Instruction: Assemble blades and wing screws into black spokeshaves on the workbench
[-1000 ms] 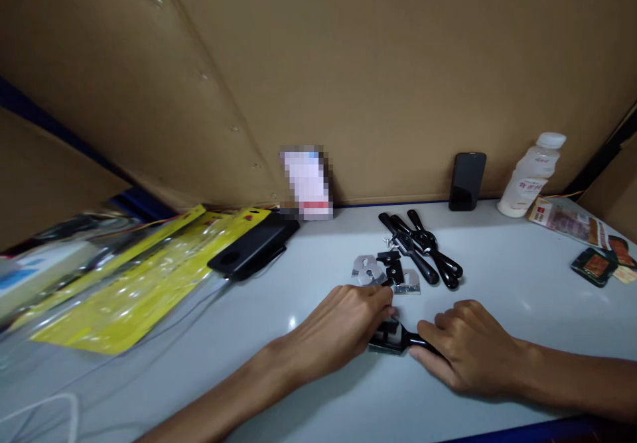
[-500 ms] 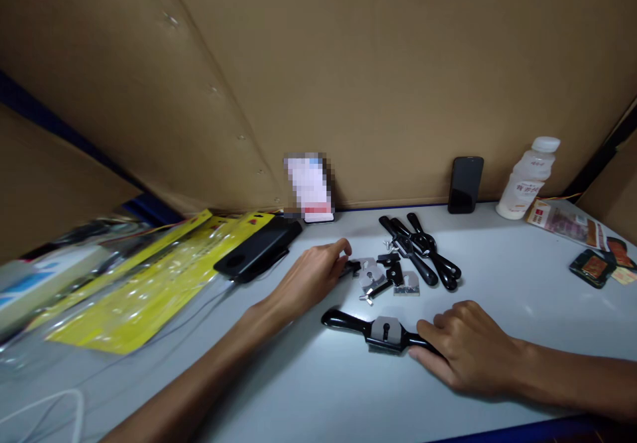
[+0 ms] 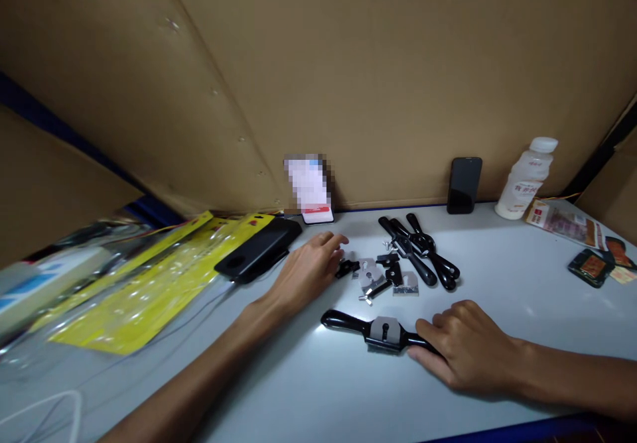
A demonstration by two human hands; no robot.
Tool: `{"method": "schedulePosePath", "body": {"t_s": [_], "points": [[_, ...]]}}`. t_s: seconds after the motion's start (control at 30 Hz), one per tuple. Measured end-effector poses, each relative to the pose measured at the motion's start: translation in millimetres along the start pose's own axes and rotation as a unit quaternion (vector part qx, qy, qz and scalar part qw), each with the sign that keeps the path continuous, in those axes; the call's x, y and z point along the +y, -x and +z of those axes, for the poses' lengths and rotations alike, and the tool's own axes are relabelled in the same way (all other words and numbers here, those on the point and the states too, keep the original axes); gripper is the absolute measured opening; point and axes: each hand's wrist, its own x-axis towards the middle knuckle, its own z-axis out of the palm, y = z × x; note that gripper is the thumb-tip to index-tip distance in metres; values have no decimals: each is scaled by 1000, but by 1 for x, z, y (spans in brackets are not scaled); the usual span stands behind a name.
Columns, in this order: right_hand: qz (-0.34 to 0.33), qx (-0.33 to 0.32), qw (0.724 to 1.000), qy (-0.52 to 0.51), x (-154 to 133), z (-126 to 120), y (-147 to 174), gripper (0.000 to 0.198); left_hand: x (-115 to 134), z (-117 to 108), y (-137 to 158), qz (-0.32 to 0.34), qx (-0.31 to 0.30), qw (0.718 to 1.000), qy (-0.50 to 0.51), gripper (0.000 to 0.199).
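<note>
My right hand [image 3: 462, 347] is wrapped around one handle of a black spokeshave [image 3: 343, 321], which lies across the front of the table. A grey blade [image 3: 385, 330] with a keyhole slot sits on its middle. To the left, my left hand [image 3: 316, 257] has its fingers stretched out and apart beside a small black cap piece [image 3: 347, 268]; whether the thumb touches it I cannot tell. Just right of that piece lie loose grey blades [image 3: 369, 274], more black cap pieces [image 3: 393, 274] and small silver screws [image 3: 367, 299]. Behind them several black spokeshave bodies [image 3: 421, 247] lie in a crossed pile.
A lit phone [image 3: 316, 194] and a dark phone [image 3: 464, 186] lean on the cardboard wall [image 3: 378, 85]. At right are a bottle [image 3: 527, 181] and food packets [image 3: 567, 224]. Yellow blister packaging [image 3: 119, 323] and a black device [image 3: 259, 249] occupy the left side.
My left hand has shifted slightly left and its fingers have straightened, leaving the small black cap piece more visible. My right hand and the spokeshave have stayed in place.
</note>
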Motion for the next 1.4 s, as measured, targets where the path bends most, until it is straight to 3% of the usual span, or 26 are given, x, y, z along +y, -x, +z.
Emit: {"method": "schedulePosePath", "body": {"t_s": [0.1, 0.2, 0.3, 0.53, 0.67, 0.8, 0.9, 1.07, 1.17, 1.4], "points": [[0, 2, 1000, 11, -1, 0, 0, 31, 21, -5, 9, 97, 7, 990, 102, 25], [-1, 5, 1000, 24, -1, 1, -1, 31, 48, -11, 22, 208, -88, 960, 167, 20], [-6, 7, 1000, 25, -1, 0, -1, 32, 65, -14, 32, 238, -146, 947, 157, 8], [-24, 9, 999, 28, 0, 1, 0, 34, 61, -5, 32, 169, -189, 943, 214, 5], [-35, 6, 999, 30, 1, 2, 1, 33, 55, -7, 25, 117, -207, 914, 329, 10], [-34, 14, 999, 25, 2, 1, 1, 34, 37, -16, 12, 55, -143, 903, 401, 24], [-31, 19, 999, 16, 2, 1, 1, 34, 11, -18, -1, -3, -71, 927, 369, 27], [-24, 12, 1000, 1, 2, 0, 1, 32, -34, -8, -16, -77, 19, 970, 230, 25], [-16, 5, 1000, -2, 2, 1, 1, 32, -42, -1, -19, -85, 12, 974, 209, 26], [8, -21, 1000, -11, 0, -2, 0, 32, -33, 8, -16, -65, -19, 973, 223, 36]]}}
